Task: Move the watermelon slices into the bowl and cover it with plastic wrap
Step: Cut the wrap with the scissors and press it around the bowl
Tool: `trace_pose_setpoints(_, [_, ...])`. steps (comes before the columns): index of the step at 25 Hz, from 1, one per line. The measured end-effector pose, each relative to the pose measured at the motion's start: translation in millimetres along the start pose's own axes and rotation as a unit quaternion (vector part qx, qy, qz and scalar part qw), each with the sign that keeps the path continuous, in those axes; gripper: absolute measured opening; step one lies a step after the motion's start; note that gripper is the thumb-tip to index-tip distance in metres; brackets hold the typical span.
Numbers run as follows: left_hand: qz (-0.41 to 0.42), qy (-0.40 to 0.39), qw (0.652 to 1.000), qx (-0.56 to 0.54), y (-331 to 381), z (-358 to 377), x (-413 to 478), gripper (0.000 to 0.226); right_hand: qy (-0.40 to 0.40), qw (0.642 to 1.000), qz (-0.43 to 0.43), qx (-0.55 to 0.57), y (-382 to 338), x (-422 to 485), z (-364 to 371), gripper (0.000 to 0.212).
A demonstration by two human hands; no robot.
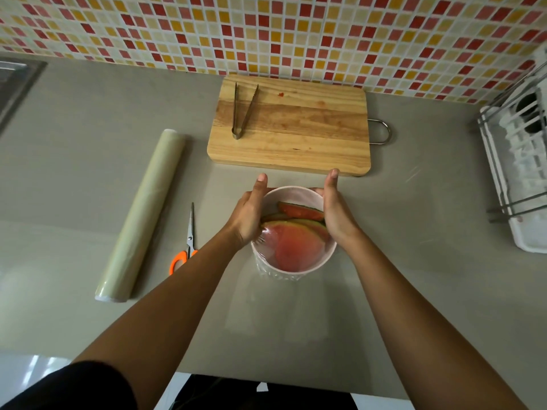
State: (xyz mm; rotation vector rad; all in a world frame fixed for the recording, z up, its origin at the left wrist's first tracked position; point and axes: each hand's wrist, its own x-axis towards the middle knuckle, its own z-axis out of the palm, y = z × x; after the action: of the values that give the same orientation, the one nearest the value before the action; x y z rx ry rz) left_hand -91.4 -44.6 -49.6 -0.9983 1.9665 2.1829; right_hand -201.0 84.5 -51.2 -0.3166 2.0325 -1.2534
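- My left hand (248, 215) lies against the bowl's (291, 189) left side, thumb straight. Its fingers are hidden, so I cannot tell their curl.
- My right hand (336, 211) cups the right side, fingers curled round the far rim.
- The watermelon slices (296, 245) sit inside the bowl under plastic wrap (264, 240).
- The scissors (189, 241) and roll (142, 214) lie to the left.

we reach both bare forearms forward, our left hand (250, 211) and right hand (336, 213) palms facing each other, thumbs pointing straight ahead, cupping opposite sides of the bowl (291, 191), fingers mostly hidden below
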Motion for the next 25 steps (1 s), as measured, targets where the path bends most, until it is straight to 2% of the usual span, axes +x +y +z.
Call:
trace_pose_setpoints(3, [-0.023,0.039,0.998,0.030,2,2,-3,0.084,0.084,0.989,-0.001,-0.125,-10,-9,2,0.084])
trace_pose_setpoints(5, [0.000,0.104,0.993,0.064,3,-1,-9,0.090,0.123,0.967,-0.031,-0.220,-8,-10,-3,0.084])
trace_pose_setpoints(6, [0.006,0.138,0.990,0.034,-2,-2,-17,0.091,0.114,0.972,-0.039,-0.202,-8,-13,-6,0.091])
trace_pose_setpoints(8, [0.010,0.176,0.980,-0.087,-19,6,-40,0.091,0.050,0.998,-0.036,-0.015,-5,-21,-7,0.114])
trace_pose_setpoints(9, [0.024,0.160,0.978,-0.133,-26,16,-55,0.090,0.020,0.996,-0.026,0.087,-1,-23,-5,0.120])
trace_pose_setpoints(11, [0.061,0.102,0.979,-0.164,-30,32,-64,0.078,0.014,0.980,0.005,0.198,5,-32,-1,0.103])
trace_pose_setpoints(12, [0.069,0.087,0.977,-0.181,-24,31,-58,0.070,0.026,0.975,0.034,0.218,9,-37,0,0.097])
trace_pose_setpoints(14, [0.062,0.099,0.978,-0.173,-7,14,-39,0.064,0.036,0.978,0.076,0.189,18,-48,-5,0.108])
trace_pose_setpoints(16, [0.063,0.171,0.969,-0.170,-4,-7,-31,0.063,0.089,0.986,0.099,0.100,26,-53,-14,0.125])
trace_pose_setpoints(17, [0.065,0.202,0.963,-0.167,-10,-9,-35,0.064,0.120,0.988,0.065,0.077,28,-54,-16,0.125])
trace_pose_setpoints(18, [0.076,0.209,0.962,-0.158,-19,-4,-47,0.065,0.120,0.989,0.010,0.088,29,-54,-16,0.120])
trace_pose_setpoints(20, [0.111,0.173,0.970,-0.131,-31,20,-71,0.064,0.065,0.981,-0.068,0.167,27,-51,-7,0.107])
trace_pose_setpoints(23, [0.121,0.146,0.970,-0.150,-35,42,-63,0.053,0.072,0.968,-0.103,0.217,30,-46,9,0.081])
trace_pose_setpoints(25, [0.114,0.177,0.964,-0.161,-33,46,-51,0.052,0.099,0.959,-0.091,0.249,35,-45,13,0.070])
